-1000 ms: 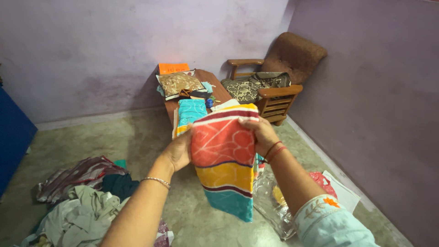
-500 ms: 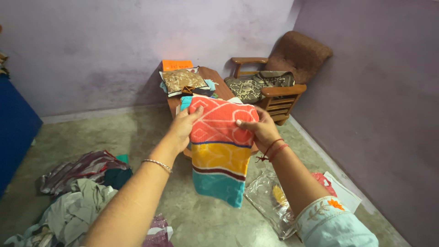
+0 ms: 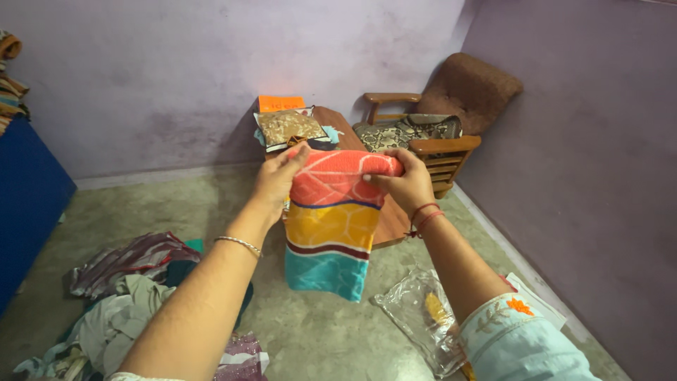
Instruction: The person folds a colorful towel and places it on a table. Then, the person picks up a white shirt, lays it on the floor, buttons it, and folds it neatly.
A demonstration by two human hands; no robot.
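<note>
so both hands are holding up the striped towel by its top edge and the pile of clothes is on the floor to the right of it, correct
Not quite. In the head view the left hand and right hand do hold the striped towel by its top edge, but the pile of clothes lies on the floor to its left, not right.

The folded towel [image 3: 331, 222] is hanging straight down between both hands, its rolled top edge pinched at each end. It's showing bands of colour: coral with pale curving lines nearest the fingers, then yellow, a maroon stripe, and teal dangling lowest, well below the wrists.
</note>
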